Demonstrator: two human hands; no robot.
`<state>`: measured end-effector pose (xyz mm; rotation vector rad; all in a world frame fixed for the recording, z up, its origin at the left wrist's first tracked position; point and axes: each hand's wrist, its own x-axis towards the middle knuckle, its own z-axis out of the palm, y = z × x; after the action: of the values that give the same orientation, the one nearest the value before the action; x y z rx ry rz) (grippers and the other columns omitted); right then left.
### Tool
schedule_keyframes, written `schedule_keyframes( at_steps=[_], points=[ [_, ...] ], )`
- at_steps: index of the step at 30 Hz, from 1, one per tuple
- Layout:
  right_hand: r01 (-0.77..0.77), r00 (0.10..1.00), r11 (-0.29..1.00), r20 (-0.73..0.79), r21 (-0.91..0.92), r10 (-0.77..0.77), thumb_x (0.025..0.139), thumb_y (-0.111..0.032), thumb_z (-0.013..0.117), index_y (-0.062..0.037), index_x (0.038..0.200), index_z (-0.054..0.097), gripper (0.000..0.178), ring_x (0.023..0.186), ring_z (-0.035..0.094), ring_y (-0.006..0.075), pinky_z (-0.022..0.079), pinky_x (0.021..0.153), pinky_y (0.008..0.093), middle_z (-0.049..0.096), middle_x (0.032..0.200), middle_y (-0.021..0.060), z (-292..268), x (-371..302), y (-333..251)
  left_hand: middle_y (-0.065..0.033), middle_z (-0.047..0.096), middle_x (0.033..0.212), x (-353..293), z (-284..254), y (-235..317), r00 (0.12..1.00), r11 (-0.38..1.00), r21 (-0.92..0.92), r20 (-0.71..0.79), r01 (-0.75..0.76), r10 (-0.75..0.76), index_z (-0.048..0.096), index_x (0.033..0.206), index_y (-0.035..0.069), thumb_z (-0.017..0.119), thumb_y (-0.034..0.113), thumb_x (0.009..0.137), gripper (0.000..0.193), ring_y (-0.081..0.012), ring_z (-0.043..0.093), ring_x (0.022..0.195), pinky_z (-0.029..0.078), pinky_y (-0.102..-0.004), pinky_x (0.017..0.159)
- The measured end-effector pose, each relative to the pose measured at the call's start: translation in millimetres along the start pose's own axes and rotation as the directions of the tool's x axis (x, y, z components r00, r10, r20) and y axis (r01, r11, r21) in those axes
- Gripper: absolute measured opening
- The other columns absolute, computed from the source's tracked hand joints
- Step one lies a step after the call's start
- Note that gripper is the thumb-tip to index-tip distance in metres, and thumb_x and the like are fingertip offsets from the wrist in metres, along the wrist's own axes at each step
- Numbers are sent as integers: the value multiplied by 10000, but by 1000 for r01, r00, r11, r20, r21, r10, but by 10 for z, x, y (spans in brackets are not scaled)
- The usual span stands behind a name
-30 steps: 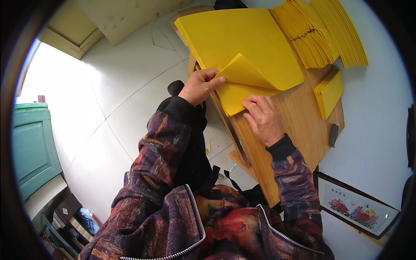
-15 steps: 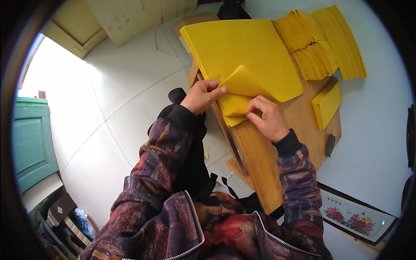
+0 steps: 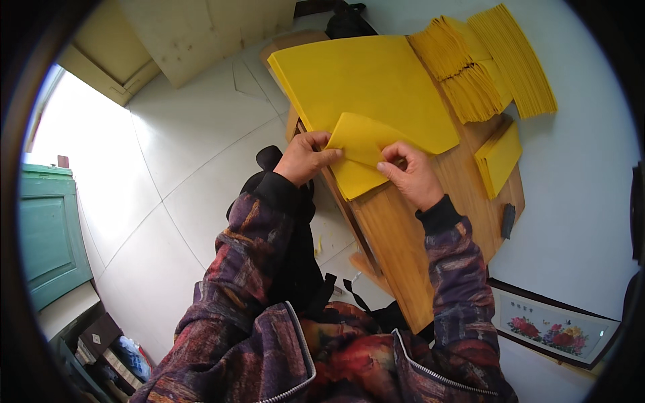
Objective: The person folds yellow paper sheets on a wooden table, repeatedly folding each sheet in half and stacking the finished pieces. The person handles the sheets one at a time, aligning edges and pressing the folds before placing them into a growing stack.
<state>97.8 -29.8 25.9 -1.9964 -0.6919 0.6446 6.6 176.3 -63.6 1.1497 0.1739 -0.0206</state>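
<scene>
A large stack of yellow paper (image 3: 366,80) lies on the wooden table in front of me. At its near end, a turned-up flap of a yellow sheet (image 3: 363,138) stands off the stack. My left hand (image 3: 301,160) pinches the flap's left side between thumb and fingers, beside the stack's left edge. Thumb and forefinger of my right hand (image 3: 413,176) are closed at the flap's lower right edge. Below the flap, the near corner of the stack shows flat on the wood.
Pleated bundles of yellow paper (image 3: 474,87) and a fanned pile (image 3: 517,64) lie far right on the table (image 3: 403,248). Nearer are a folded yellow packet (image 3: 498,160) and a small dark block (image 3: 508,221). A framed flower picture (image 3: 554,329) is at lower right.
Both hands have lifted the near edge of the sheet, my right hand rising slightly away from me. More of the sheet is turned up, and the stack's corner beneath is uncovered.
</scene>
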Motion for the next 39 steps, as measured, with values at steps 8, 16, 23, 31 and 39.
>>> schedule_keyframes(
  at_steps=[8, 16, 23, 31, 39],
  points=[
    [399, 875, 606, 87, -689, -477, 735, -53, 720, -55, 930, 606, 226, 900, 547, 286, 480, 769, 374, 567, 909, 80, 213, -381, 27, -16, 667, 973, 6, 6, -29, 999, 1000, 23, -31, -12, 13, 653, 1075, -41, 634, 197, 928, 280, -95, 581, 915, 455, -253, 846],
    [370, 914, 765, 62, -526, -400, 759, -30, 681, -41, 813, 584, 112, 831, 557, 285, 473, 713, 367, 567, 845, 89, 105, -183, 101, -3, 657, 928, 16, -7, -47, 998, 998, 56, -51, -21, 24, 662, 1022, -23, 603, 256, 954, 294, -87, 564, 879, 456, -250, 805],
    [178, 981, 942, 129, -283, -147, 771, -5, 651, -4, 783, 549, 102, 733, 577, 229, 463, 655, 317, 556, 777, 94, -17, -43, 44, -2, 656, 913, 32, -39, -89, 998, 996, 75, -39, -41, 44, 662, 1005, -20, 592, 294, 960, 325, -87, 563, 872, 458, -248, 801],
    [-44, 975, 998, 215, -46, 53, 830, -72, 683, -21, 794, 564, 134, 681, 493, 77, 435, 631, 243, 550, 727, -17, -155, 79, 99, -20, 656, 944, 44, -35, -62, 998, 996, 84, -40, -37, 41, 654, 1045, -29, 602, 315, 951, 361, -100, 569, 886, 458, -257, 818],
    [104, 984, 990, -134, -97, -116, 846, -89, 674, -25, 825, 585, 112, 684, 535, 133, 453, 629, 266, 572, 750, 25, -42, 111, 29, -38, 665, 1003, -24, 8, -10, 997, 997, 42, 37, -66, 65, 645, 1093, -38, 670, 250, 904, 346, -118, 588, 938, 457, -263, 858]
  ],
)
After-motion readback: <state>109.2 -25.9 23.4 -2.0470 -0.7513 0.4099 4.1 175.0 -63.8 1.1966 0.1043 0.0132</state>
